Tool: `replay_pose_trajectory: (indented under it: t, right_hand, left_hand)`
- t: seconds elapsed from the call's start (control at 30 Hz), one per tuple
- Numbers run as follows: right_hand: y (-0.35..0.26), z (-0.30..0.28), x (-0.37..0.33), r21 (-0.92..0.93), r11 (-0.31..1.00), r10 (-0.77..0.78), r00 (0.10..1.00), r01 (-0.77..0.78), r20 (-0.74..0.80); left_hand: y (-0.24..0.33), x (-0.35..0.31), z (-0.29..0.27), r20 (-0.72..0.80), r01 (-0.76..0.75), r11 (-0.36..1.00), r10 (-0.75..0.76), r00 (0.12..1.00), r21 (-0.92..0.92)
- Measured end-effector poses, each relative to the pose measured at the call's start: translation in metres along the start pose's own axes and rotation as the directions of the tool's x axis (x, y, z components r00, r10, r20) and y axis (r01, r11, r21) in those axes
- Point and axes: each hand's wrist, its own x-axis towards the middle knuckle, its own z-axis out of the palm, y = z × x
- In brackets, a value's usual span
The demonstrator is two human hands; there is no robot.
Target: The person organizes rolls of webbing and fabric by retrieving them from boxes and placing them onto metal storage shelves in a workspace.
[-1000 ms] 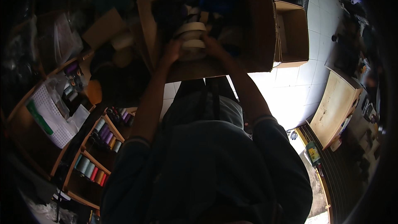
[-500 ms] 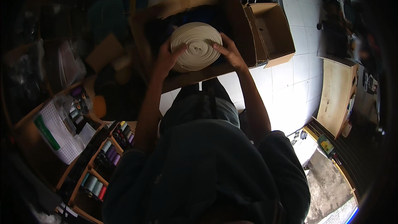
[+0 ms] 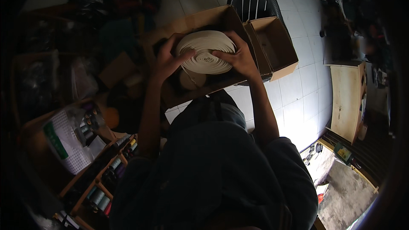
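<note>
A thick cream roll of flat tape (image 3: 207,42), wound in a spiral, is held between my two hands above an open cardboard box (image 3: 187,22). My left hand (image 3: 171,58) grips its left side, the thumb lying over the coils. On the opposite edge my right hand (image 3: 241,55) is closed, its thumb also pressing on the coiled face. The roll is tilted, so both its side band and its coils show. A paler round thing (image 3: 192,80) shows in the box below the roll; its kind is unclear. Most of the box's inside is dark or covered by the roll.
A smaller open cardboard box (image 3: 275,44) adjoins the big one, with a black slatted chair (image 3: 257,1) behind. At lower left stands a wooden rack with thread spools (image 3: 99,199) and a white perforated basket (image 3: 68,145). A pale wooden cabinet (image 3: 344,102) is at right.
The roll has tipped, now showing more of its side band, and my hands have shifted with it. The pale round thing beneath has come into sight. The whole view has shifted slightly.
</note>
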Motion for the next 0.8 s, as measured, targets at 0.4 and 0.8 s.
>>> replay_pose_trajectory:
  t: [0.4,0.8]
  right_hand:
    - [-0.066,-0.013,0.028,-0.018,0.983,-0.181,0.983,0.181,0.004]
    - [0.052,-0.007,0.020,0.358,0.925,0.157,0.986,-0.130,-0.047]
  left_hand:
    - [0.069,0.010,-0.002,0.050,-0.155,0.986,0.158,0.986,-0.056]
    - [0.091,0.025,0.023,-0.056,-0.157,0.938,0.146,0.988,-0.309]
